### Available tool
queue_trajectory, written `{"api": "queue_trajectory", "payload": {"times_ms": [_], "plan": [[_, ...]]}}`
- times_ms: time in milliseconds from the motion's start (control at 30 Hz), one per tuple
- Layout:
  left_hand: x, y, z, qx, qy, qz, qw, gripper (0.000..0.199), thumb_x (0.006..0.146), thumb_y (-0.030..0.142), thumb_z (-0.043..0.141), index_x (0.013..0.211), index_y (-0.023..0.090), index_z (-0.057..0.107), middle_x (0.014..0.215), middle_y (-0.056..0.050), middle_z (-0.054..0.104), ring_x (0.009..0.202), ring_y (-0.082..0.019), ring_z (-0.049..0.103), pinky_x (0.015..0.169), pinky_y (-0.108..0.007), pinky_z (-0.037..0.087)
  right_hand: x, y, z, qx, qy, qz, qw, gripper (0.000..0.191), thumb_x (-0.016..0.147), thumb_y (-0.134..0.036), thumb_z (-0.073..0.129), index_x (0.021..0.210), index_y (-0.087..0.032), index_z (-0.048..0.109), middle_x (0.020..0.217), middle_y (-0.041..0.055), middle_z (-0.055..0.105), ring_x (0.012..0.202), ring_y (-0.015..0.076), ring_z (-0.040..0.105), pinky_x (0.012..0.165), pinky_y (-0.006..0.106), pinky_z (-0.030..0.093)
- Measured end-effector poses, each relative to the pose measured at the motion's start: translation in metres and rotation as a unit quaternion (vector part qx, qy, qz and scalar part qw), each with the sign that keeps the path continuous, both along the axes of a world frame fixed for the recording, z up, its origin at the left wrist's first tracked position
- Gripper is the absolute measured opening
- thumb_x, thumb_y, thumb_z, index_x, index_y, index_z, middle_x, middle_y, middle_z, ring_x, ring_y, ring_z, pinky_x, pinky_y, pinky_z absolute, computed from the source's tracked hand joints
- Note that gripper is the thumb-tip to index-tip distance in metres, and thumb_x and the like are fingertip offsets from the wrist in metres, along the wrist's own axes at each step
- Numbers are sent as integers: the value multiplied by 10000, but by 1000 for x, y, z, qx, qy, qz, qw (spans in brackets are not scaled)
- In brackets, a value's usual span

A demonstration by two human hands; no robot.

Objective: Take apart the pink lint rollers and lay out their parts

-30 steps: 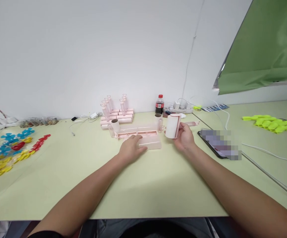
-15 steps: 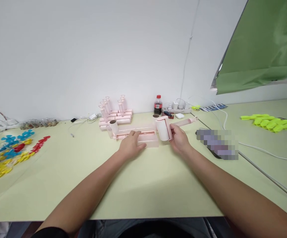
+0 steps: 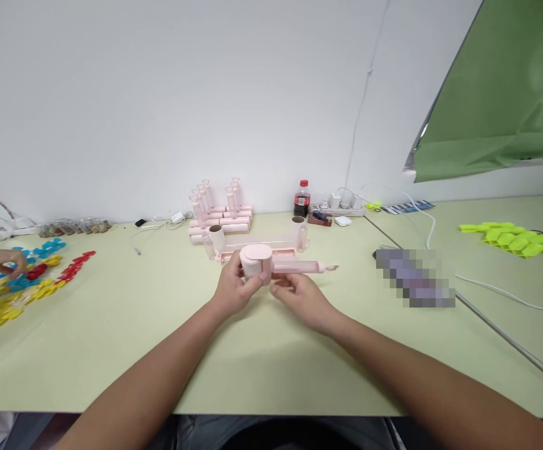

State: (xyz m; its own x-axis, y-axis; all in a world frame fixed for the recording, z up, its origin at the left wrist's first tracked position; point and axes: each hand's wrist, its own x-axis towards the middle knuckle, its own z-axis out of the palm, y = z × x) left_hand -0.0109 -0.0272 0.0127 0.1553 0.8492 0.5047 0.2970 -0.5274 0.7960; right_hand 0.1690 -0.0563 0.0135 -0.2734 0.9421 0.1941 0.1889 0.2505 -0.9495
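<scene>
One roller (image 3: 255, 262): at centre between the two hands, barrel upright, handle (image 3: 297, 267) out toward 3 o'clock, one loop (image 3: 332, 268) at its end.
Left hand (image 3: 234, 287): clasps the barrel, thumb across its front.
Right hand (image 3: 308, 303): half curled below the handle; whether its fingertips pinch anything, I cannot tell.
Handling: best done, I judge, with the left grip firm, the right fingertips bracing from below, pressure even, lest the long handle lever the barrel askew.
White rolls (image 3: 217, 240): two, at 10 o'clock and between 1 and 2.
Standing handles (image 3: 232, 203): 11 o'clock, six or more, overlapping.
Bottle (image 3: 302, 203): one, 1 o'clock.
Phone (image 3: 414, 278): one, 3 o'clock, blurred.
Co-worker's hand (image 3: 6, 261): one, 9 o'clock.
</scene>
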Motion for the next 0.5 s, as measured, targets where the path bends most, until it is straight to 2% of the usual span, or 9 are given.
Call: {"api": "queue_trajectory", "payload": {"times_ms": [33, 67, 133, 200, 267, 300, 367, 433, 500], "plan": [[-3, 0, 2, 14, 6, 6, 1000, 368, 762, 366, 637, 1063, 179, 537, 947, -30, 634, 832, -182, 590, 719, -308, 486, -1, -4, -1, 33, -62, -7, 997, 184, 835, -354, 585, 754, -194, 627, 679, 7, 628, 637, 154, 569, 582, 271, 440], [-4, 0, 4, 22, 14, 7, 1000, 354, 753, 346, 626, 1053, 181, 535, 936, -24, 630, 824, -181, 585, 722, -309, 482, -1, -9, -1, 76, -117, -13, 990, 250, 845, -331, 565, 637, -192, 564, 583, -15, 562, 546, 126, 503, 520, 249, 379], [-3, -3, 6, 23, 38, -6, 999, 339, 736, 304, 618, 1042, 185, 534, 928, -19, 626, 816, -179, 581, 720, -304, 474, -2, -17, 2, 202, -172, -17, 964, 356, 862, -287, 537, 533, -193, 442, 495, -35, 453, 469, 100, 400, 477, 248, 295], [0, -7, 7, 14, 66, -42, 997, 332, 717, 266, 623, 1028, 187, 537, 927, -18, 625, 814, -178, 580, 712, -295, 468, -1, -23, 8, 352, -154, -24, 923, 292, 861, -230, 541, 580, -195, 468, 554, -13, 497, 529, 120, 450, 520, 266, 339], [5, -10, 6, 1, 76, -79, 994, 321, 716, 253, 621, 1019, 187, 537, 936, -21, 620, 813, -177, 579, 701, -288, 464, 2, -24, 16, 461, -127, -42, 877, 105, 841, -175, 573, 737, -193, 569, 720, 42, 597, 687, 170, 539, 635, 312, 427], [6, -11, 5, -3, 76, -93, 993, 321, 718, 257, 621, 1019, 186, 533, 942, -24, 616, 815, -177, 578, 697, -286, 462, 5, -24, 20, 489, -126, -59, 861, 34, 829, -158, 595, 837, -190, 600, 822, 72, 623, 778, 199, 559, 699, 347, 452], [8, -12, 2, -7, 77, -114, 991, 324, 720, 260, 621, 1020, 184, 523, 941, -24, 608, 810, -175, 575, 684, -282, 458, 10, -21, 26, 505, -144, -94, 846, 211, 806, -141, 630, 1010, -188, 605, 987, 116, 615, 903, 241, 555, 779, 405, 464], [8, -11, 0, -7, 90, -136, 987, 324, 715, 242, 617, 1018, 184, 518, 933, -19, 604, 799, -170, 573, 675, -277, 453, 15, -18, 29, 490, -166, -106, 849, 300, 804, -144, 637, 1094, -196, 584, 1047, 124, 589, 946, 257, 540, 800, 425, 466], [6, -10, -1, -2, 108, -161, 981, 323, 713, 223, 609, 1021, 187, 518, 933, -16, 608, 790, -166, 574, 671, -275, 450, 18, -15, 29, 462, -180, -77, 865, 304, 815, -151, 629, 1108, -211, 575, 1030, 106, 579, 937, 251, 535, 786, 411, 477]]}}
